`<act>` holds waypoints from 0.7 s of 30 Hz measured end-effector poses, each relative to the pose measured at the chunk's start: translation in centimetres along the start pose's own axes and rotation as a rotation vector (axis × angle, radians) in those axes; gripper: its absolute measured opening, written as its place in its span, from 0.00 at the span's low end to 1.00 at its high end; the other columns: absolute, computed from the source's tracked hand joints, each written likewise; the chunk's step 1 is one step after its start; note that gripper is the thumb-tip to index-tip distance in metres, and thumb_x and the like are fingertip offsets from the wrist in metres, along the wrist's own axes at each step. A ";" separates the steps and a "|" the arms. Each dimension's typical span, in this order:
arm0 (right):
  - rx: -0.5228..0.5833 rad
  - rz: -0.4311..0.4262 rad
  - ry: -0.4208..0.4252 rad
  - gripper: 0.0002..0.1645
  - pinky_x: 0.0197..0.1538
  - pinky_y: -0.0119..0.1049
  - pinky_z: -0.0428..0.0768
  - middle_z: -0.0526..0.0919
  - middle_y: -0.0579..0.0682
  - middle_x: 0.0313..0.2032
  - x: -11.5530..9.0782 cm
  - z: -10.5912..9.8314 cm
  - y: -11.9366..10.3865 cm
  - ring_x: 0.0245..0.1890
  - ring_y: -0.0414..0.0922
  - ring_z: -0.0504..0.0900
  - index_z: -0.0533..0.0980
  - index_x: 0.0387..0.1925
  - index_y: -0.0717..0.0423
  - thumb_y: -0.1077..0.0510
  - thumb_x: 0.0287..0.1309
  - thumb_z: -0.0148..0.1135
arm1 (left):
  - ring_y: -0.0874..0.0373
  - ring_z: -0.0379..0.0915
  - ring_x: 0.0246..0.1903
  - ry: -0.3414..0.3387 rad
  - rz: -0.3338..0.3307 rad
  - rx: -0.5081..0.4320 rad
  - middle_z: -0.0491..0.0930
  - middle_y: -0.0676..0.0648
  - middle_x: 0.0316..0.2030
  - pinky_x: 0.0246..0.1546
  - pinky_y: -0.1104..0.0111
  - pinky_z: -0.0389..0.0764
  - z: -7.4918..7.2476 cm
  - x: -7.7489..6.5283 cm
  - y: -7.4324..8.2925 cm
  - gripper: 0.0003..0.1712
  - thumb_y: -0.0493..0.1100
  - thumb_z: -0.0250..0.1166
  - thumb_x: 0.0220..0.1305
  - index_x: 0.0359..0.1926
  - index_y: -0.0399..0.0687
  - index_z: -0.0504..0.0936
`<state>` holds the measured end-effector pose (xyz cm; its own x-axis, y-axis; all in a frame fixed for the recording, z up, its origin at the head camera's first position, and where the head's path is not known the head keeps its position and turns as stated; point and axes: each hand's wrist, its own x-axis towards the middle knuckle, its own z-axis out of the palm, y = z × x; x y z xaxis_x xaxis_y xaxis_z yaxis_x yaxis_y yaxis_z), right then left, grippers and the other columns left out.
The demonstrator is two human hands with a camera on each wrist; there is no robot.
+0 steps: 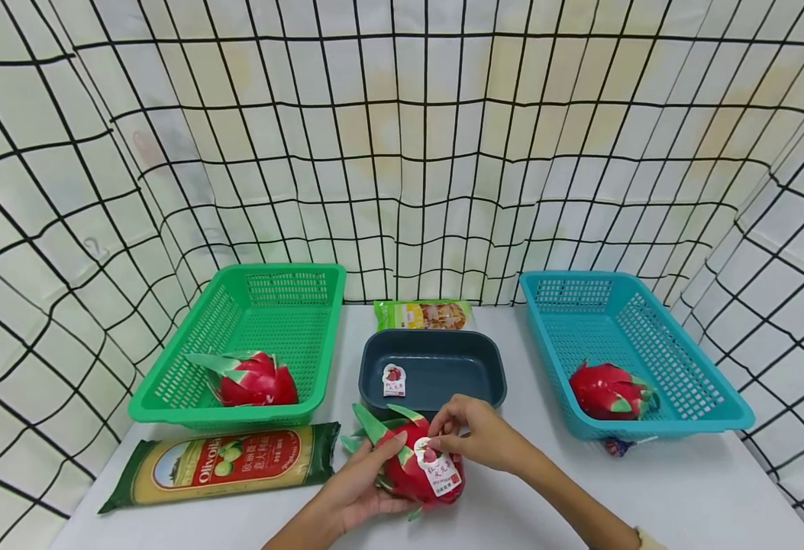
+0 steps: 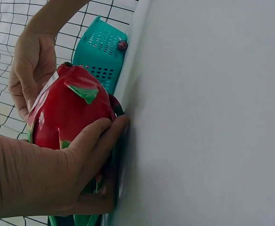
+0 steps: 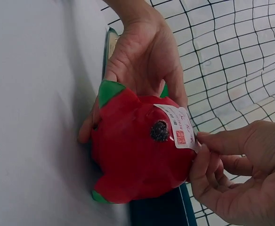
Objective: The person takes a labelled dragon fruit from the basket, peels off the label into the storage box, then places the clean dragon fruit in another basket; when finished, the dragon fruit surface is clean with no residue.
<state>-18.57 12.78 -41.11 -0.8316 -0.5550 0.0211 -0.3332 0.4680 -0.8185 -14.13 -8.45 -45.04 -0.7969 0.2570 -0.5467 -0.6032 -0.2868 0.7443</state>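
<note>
Left hand [image 1: 363, 480] gripping a dragon fruit [image 1: 405, 483], right hand [image 1: 476, 434] pinching the edge of the white label [image 1: 439, 469] on it

The dragon fruit is at the near side of the dark tray [image 1: 443, 374], above or on the counter [image 1: 511, 516], which I cannot tell; another sticker [image 1: 394, 380] lies inside the tray, a pasta bag [image 1: 230, 463] lies beside the left hand, and the green basket [image 1: 285, 321] and blue basket [image 1: 673, 359] each hold one more fruit
</note>
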 end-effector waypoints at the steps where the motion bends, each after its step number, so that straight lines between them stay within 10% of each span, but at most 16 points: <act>1: -0.014 -0.003 0.007 0.08 0.28 0.26 0.77 0.75 0.47 0.32 0.0 0.0 0.0 0.31 0.39 0.74 0.81 0.33 0.54 0.55 0.55 0.71 | 0.25 0.57 0.62 -0.005 -0.001 0.011 0.52 0.26 0.66 0.51 0.44 0.79 0.0 0.1 0.0 0.56 0.61 0.65 0.62 0.74 0.45 0.39; 21: -0.100 -0.058 0.054 0.05 0.36 0.24 0.79 0.73 0.44 0.33 -0.5 0.8 -0.5 0.34 0.36 0.73 0.78 0.35 0.54 0.59 0.58 0.67 | 0.38 0.75 0.52 -0.112 -0.011 0.114 0.59 0.27 0.64 0.53 0.47 0.79 -0.7 0.1 -0.1 0.55 0.66 0.58 0.65 0.74 0.46 0.34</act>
<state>-17.68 12.29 -41.17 -0.8316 -0.5464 0.0998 -0.4216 0.5040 -0.7538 -14.20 -9.08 -45.45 -0.7776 0.3624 -0.5138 -0.5990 -0.1782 0.7807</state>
